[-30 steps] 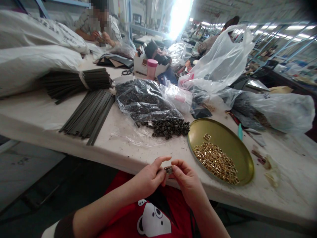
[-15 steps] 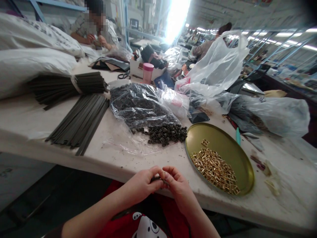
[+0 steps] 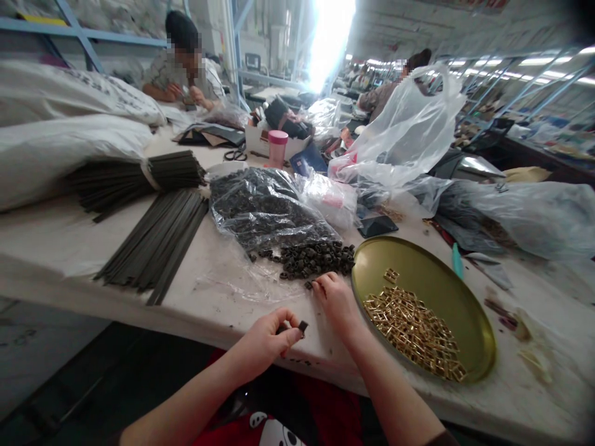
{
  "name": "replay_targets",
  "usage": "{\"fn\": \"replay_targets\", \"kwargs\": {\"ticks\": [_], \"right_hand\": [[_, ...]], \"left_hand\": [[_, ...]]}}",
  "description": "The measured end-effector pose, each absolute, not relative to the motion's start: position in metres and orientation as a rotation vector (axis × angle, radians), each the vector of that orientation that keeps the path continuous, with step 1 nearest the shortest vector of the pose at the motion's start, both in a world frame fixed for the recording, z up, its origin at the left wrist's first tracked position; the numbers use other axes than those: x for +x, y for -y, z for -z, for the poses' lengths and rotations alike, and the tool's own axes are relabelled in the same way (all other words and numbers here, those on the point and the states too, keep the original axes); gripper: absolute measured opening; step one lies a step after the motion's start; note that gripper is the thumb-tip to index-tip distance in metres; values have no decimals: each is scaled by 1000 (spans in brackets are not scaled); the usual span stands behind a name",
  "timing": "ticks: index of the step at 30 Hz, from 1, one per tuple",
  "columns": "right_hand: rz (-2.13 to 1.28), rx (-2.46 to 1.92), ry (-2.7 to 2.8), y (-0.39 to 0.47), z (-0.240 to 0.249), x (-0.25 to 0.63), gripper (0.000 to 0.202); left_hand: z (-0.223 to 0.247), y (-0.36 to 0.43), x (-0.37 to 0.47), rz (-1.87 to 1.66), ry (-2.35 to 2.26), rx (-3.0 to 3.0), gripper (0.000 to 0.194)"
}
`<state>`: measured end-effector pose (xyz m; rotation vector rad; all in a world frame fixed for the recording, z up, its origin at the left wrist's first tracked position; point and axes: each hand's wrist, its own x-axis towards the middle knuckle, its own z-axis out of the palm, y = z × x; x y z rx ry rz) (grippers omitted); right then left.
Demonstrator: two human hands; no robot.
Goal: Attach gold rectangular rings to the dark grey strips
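Observation:
My left hand [image 3: 266,342] is closed above the table's front edge, pinching a dark strap [image 3: 303,326] whose short end sticks out past the thumb and forefinger. A thin bit of something, too small to make out, shows beside that end. Farther forward, my right hand [image 3: 335,302] reaches over the tabletop with its fingertips together on a small dark loop [image 3: 308,285]. Just beyond it lies a pile of similar loops [image 3: 316,259], spilling from a clear plastic bag [image 3: 260,201]. To the right, a round gold tray [image 3: 476,322] bears a heap of gold buckles [image 3: 413,325].
Dark strips [image 3: 155,248] lie at the left, with a tied bundle [image 3: 139,176] behind them. White sacks [image 3: 69,142] bulge at far left. A pink-lidded jar [image 3: 277,148], scissors [image 3: 235,154] and plastic bags [image 3: 400,136] stand farther back. Two people [image 3: 186,68] sit beyond the table.
My hands were together at the table edge and have parted. The right one has moved forward to the loops; the left stays near the edge with the strap. The view has shifted slightly.

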<state>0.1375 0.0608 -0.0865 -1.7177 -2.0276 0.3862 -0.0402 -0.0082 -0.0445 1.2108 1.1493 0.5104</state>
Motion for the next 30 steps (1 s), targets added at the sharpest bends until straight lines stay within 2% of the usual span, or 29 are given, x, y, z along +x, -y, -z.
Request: {"fn": "replay_targets", "kwargs": {"ticks": [14, 26, 30], "right_hand": [[-370, -1791, 2080, -59, 90, 139, 5], [-605, -1712, 1919, -57, 87, 134, 8], [-817, -1614, 1833, -35, 76, 131, 12]], "left_hand": [[41, 22, -54, -631, -1171, 1227, 15], [43, 21, -56, -649, -1215, 1309, 14], [45, 14, -57, -684, -1255, 1380, 15]]}}
